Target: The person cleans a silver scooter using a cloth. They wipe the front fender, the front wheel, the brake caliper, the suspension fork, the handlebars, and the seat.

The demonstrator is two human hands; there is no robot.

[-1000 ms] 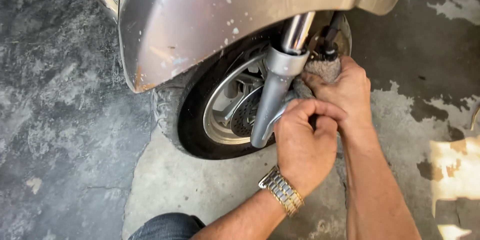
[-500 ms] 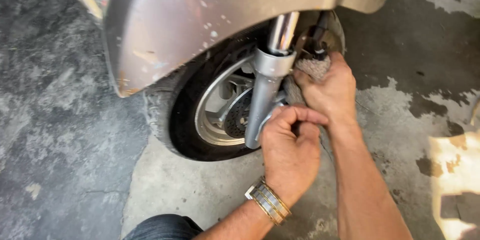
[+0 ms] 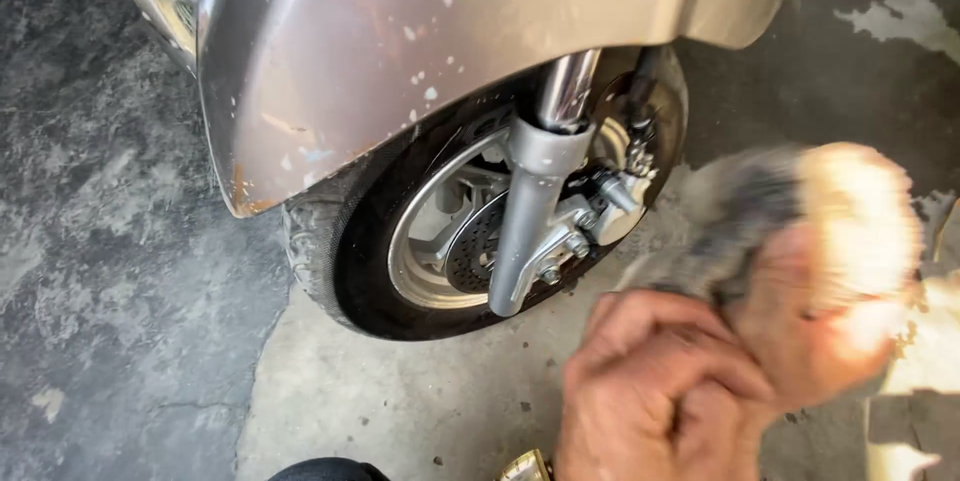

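- Both hands have pulled back from the fork leg, where half a second ago they were pressed against the brake side of the wheel; they now sit low and to the right of it, well apart from the scooter.
- Left hand is blurred by motion, fingers curled into a loose fist; whether it grips anything I cannot tell.
- Right hand is closed around a grey rag, which earlier was wedged up beside the fork leg and now hangs in the air to the right of it.
- With the hands gone, the brake caliper and perforated disc beside the fork leg show plainly.
- Front tyre rests on the concrete floor, below the scratched beige fender that covers the fork leg's top.
- A gold watch peeks in at the bottom edge, below the fork leg.
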